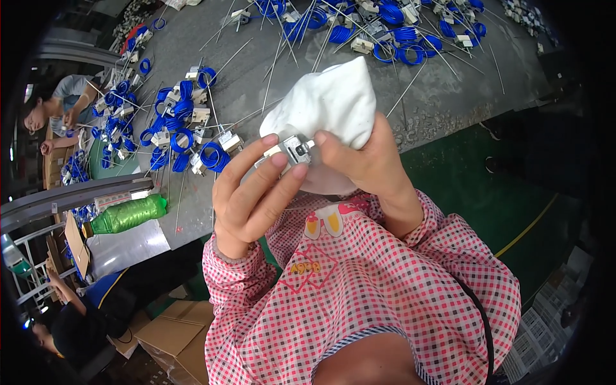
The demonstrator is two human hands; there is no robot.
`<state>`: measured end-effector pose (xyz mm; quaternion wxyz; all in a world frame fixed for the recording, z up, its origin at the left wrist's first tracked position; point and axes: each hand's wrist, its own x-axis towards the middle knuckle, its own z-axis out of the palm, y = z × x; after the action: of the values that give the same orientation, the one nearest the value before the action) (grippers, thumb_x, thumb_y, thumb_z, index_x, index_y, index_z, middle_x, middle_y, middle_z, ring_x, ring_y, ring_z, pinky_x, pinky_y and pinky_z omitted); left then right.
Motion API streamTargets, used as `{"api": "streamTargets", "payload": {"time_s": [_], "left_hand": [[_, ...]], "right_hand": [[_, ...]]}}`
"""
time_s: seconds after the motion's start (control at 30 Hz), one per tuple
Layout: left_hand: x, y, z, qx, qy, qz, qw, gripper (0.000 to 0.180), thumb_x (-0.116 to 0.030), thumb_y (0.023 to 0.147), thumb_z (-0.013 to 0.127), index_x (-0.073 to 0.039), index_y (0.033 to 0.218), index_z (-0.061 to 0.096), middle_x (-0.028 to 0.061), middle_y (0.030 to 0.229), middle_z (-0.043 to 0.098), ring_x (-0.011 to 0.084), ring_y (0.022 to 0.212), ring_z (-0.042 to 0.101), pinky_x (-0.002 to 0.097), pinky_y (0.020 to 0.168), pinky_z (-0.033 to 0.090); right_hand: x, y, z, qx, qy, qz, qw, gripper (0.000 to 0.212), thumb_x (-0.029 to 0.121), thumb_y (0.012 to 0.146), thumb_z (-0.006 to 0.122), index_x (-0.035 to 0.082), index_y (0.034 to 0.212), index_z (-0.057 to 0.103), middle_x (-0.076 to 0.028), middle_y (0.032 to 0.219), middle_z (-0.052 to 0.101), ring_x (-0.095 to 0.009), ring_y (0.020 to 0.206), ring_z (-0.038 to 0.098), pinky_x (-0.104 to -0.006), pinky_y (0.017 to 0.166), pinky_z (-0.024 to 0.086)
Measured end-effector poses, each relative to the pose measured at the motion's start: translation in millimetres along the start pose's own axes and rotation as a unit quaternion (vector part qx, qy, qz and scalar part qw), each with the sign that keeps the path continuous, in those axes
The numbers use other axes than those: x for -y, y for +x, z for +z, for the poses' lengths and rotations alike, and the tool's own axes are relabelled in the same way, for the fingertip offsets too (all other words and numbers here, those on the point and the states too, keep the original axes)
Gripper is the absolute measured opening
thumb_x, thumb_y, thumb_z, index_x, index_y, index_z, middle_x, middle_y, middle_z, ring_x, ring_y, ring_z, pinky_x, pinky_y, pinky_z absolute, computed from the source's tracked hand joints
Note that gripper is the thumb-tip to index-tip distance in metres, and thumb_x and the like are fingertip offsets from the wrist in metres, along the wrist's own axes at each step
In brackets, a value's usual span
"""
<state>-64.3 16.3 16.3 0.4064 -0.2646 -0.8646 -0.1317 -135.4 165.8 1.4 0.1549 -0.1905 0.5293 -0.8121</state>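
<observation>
My left hand (247,192) grips a small thermostat-like part (296,149) between its fingertips. The part has a silver metal bracket and a pale plastic body. My right hand (369,157) is closed on a bunched white cloth (330,96), which rises to a peak above the fingers. The right thumb touches, or nearly touches, the end of the part; most of the other right fingers are hidden behind the cloth. Both hands are close together over the near edge of the grey table (250,83).
Similar parts with coiled blue tubes (179,122) and thin metal rods lie left; another pile (398,32) lies at the back. A green plastic bottle (131,213) lies at the left edge. Two people (64,102) are at left, and a cardboard box (173,337) stands below.
</observation>
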Motion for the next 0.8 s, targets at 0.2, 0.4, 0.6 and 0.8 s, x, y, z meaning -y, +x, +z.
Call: {"api": "streamTargets", "payload": {"time_s": [0.2,0.4,0.6,0.8], "left_hand": [[-1.1,-0.5,-1.6,0.005,-0.009,-0.013,1.000,0.024,0.007,0.064,0.060,-0.005,0.085,0.058,0.0089,0.092,0.051,0.0314,0.081,0.057,0.0327,0.064,0.049],[-3.0,-2.4,-1.6,-0.001,0.004,-0.006,1.000,0.035,0.000,0.056,0.066,-0.009,0.089,0.061,0.0060,0.091,0.052,0.0269,0.087,0.055,0.0301,0.064,0.051],[-2.0,-3.2,1.1,-0.009,0.005,-0.003,1.000,0.035,0.000,0.055,0.066,-0.009,0.089,0.061,0.0057,0.092,0.052,0.0272,0.086,0.055,0.0298,0.064,0.051],[-1.3,-3.8,0.0,-0.004,0.000,-0.011,1.000,0.037,0.001,0.054,0.066,-0.009,0.090,0.061,0.0057,0.092,0.052,0.0276,0.086,0.056,0.0297,0.063,0.051]], "right_hand": [[-2.7,-1.7,-0.1,-0.005,-0.006,-0.027,1.000,0.020,0.009,0.070,0.055,-0.003,0.087,0.052,-0.003,0.075,0.056,-0.007,0.069,0.051,-0.0226,0.059,0.043],[-0.3,-1.1,0.6,0.009,-0.032,-0.009,0.999,0.021,0.008,0.069,0.056,-0.003,0.087,0.052,-0.003,0.075,0.057,-0.007,0.068,0.051,-0.0230,0.059,0.043],[-1.4,-0.4,-0.3,0.016,-0.010,-0.006,1.000,0.023,0.008,0.070,0.055,-0.003,0.089,0.051,-0.004,0.075,0.057,-0.007,0.069,0.051,-0.0231,0.059,0.043],[-3.3,-1.9,-0.8,0.011,0.009,-0.013,1.000,0.021,0.008,0.071,0.054,-0.003,0.089,0.052,-0.003,0.077,0.057,-0.007,0.071,0.051,-0.0232,0.061,0.043]]}}
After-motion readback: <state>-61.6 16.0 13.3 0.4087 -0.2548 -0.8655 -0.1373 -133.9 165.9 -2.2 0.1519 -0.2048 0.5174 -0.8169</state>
